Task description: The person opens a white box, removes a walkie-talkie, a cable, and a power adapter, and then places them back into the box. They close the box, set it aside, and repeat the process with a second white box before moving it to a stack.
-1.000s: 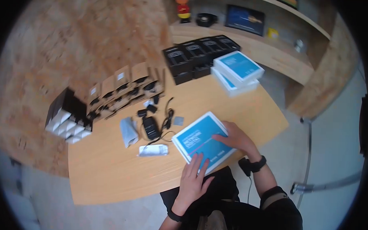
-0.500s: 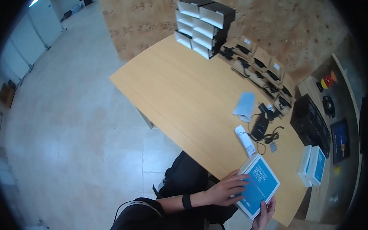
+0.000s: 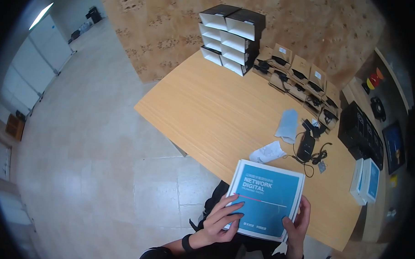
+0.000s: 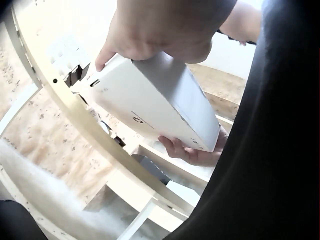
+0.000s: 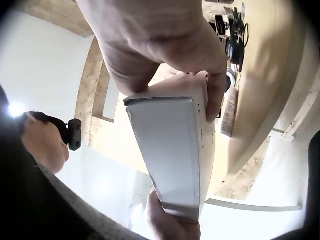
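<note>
A white box with a blue cover (image 3: 264,213), printed "NETWORK DIGITAL", is held in both hands over the table's near edge. My left hand (image 3: 220,221) grips its left side, fingers spread over the cover. On the opposite side my right hand (image 3: 298,226) grips the edge, thumb on the cover. The box's plain white sides (image 4: 150,95) show in the left wrist view, with the other hand's fingers at the far end. In the right wrist view, the hand spans the box's narrow white side (image 5: 167,145).
Beyond the box lie a white packet (image 3: 267,152), a pale blue sleeve (image 3: 287,126) and a black device (image 3: 306,146) with cables. Cardboard trays (image 3: 301,69) and stacked black-and-white boxes (image 3: 226,41) line the back. Black boxes (image 3: 360,135) and blue-white boxes (image 3: 370,181) stand right.
The head view has swung left along the table. The held box has turned to face the camera more squarely, the right thumb still on its cover. The white packet now lies at a different angle.
</note>
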Tool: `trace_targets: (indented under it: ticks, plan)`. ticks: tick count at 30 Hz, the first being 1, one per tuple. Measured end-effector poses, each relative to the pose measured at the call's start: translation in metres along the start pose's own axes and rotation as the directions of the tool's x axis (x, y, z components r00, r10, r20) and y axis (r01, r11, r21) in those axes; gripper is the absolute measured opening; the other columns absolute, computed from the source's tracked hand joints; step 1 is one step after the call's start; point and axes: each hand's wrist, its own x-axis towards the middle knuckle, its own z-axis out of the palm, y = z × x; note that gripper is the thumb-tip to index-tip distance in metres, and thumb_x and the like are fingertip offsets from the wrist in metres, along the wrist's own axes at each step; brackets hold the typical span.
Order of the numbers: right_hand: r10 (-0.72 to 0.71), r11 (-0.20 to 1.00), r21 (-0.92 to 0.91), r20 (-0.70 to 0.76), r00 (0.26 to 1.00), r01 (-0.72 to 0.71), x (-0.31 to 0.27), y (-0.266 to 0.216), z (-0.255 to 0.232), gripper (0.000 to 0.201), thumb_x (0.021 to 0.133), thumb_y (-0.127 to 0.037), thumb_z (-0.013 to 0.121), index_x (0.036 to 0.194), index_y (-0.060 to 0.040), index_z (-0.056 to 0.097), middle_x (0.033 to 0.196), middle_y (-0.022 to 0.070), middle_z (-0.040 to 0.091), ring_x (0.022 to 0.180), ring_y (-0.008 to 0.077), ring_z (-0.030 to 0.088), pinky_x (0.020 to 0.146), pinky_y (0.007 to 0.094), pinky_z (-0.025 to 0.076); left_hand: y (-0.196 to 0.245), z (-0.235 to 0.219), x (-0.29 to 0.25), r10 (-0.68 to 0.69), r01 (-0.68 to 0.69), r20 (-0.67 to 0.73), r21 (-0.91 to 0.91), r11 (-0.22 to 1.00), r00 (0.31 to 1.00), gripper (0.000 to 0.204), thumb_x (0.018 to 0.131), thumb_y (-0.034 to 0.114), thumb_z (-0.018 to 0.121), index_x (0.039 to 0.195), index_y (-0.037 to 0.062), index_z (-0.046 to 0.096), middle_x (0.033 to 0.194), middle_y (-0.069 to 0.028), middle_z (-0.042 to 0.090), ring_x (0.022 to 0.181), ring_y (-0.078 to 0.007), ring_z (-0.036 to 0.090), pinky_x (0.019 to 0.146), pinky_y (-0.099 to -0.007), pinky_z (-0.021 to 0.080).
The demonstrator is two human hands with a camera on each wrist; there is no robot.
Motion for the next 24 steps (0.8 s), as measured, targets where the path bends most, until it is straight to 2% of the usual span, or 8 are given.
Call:
trace_targets:
  ticks: [5,10,12,13,14,16,18,24]
  plan:
    - [-0.060,0.996,0.076,0.150,0.987,0.049,0.038,0.001,0.035,0.079,0.087,-0.007,0.075,0.150,0.0009,0.028,0.144,0.0163,0.045,0.130,0.0249,0.051,0.109,0.0406,0.043,-0.002,-0.036,0.043,0.088,-0.069,-0.053,0.286,0.956,0.995,0.017,0.081,-0.009,0.057,0.086,-0.0018,0.072,0.103,-0.0205,0.075,0.116,-0.0447,0.067,0.104,-0.0530,0.048]
    - [-0.031,0.958,0.285,0.186,0.982,-0.024,0.116,0.036,0.135,0.071,0.093,-0.003,0.069,0.151,0.0005,0.027,0.139,0.0156,0.046,0.127,0.0260,0.055,0.103,0.0415,0.050,-0.092,-0.100,0.125,0.158,-0.134,-0.039,0.355,0.925,0.987,0.012,0.088,-0.009,0.061,0.092,-0.0069,0.071,0.107,-0.0211,0.074,0.114,-0.0366,0.069,0.099,-0.0434,0.053]
    - [-0.038,0.991,0.136,0.242,0.970,0.005,0.138,0.049,0.154,0.071,0.092,-0.005,0.070,0.149,0.0026,0.029,0.137,0.0185,0.046,0.123,0.0320,0.058,0.099,0.0438,0.052,-0.132,-0.122,0.128,0.054,-0.049,-0.005,0.320,0.946,0.999,0.013,0.087,-0.009,0.064,0.095,-0.0051,0.073,0.109,-0.0202,0.074,0.116,-0.0345,0.068,0.100,-0.0425,0.052]
    - [-0.357,0.898,-0.156,0.290,0.888,0.412,0.158,0.099,0.156,0.062,0.091,-0.010,0.069,0.143,0.0056,0.039,0.134,0.0235,0.050,0.115,0.0402,0.062,0.093,0.0458,0.053,-0.150,-0.130,0.126,-0.015,0.009,0.019,0.275,0.961,1.000,0.015,0.087,-0.009,0.065,0.097,-0.0041,0.074,0.110,-0.0196,0.074,0.117,-0.0327,0.068,0.101,-0.0418,0.052]
    - [-0.370,0.898,-0.132,0.291,0.882,0.420,0.153,0.075,0.156,0.062,0.091,-0.010,0.069,0.143,0.0056,0.039,0.134,0.0235,0.050,0.115,0.0402,0.062,0.093,0.0458,0.053,-0.150,-0.135,0.133,-0.080,0.067,0.047,0.230,0.971,0.996,0.016,0.087,-0.009,0.065,0.098,-0.0031,0.075,0.110,-0.0190,0.074,0.118,-0.0308,0.068,0.102,-0.0411,0.052]
    - [-0.084,0.739,-0.526,0.548,0.832,0.421,0.132,0.025,0.146,0.055,0.093,-0.007,0.067,0.140,0.0114,0.044,0.138,0.0278,0.054,0.121,0.0382,0.060,0.101,0.0400,0.050,-0.135,-0.139,0.138,-0.132,0.101,0.083,0.310,0.946,0.988,0.017,0.088,-0.006,0.066,0.101,-0.0010,0.076,0.112,-0.0171,0.075,0.121,-0.0324,0.066,0.107,-0.0482,0.048]
    - [-0.203,0.740,-0.484,0.502,0.841,0.468,0.112,0.018,0.141,0.045,0.094,-0.011,0.066,0.131,0.0114,0.053,0.128,0.0295,0.059,0.119,0.0438,0.058,0.100,0.0416,0.049,-0.118,-0.138,0.145,-0.073,-0.134,0.255,0.707,0.695,0.964,0.020,0.088,-0.003,0.067,0.106,0.0024,0.075,0.116,-0.0143,0.074,0.126,-0.0363,0.062,0.111,-0.0581,0.042]
    - [-0.328,0.622,-0.486,0.550,0.768,0.614,0.078,0.027,0.096,0.035,0.090,-0.008,0.066,0.123,0.0045,0.059,0.111,0.0222,0.066,0.108,0.0407,0.063,0.092,0.0484,0.051,-0.099,-0.104,0.177,-0.332,-0.238,0.485,0.787,0.570,0.809,0.044,0.096,0.023,0.063,0.139,0.0131,0.059,0.157,-0.0180,0.042,0.150,-0.0399,0.030,0.116,-0.0664,0.027]
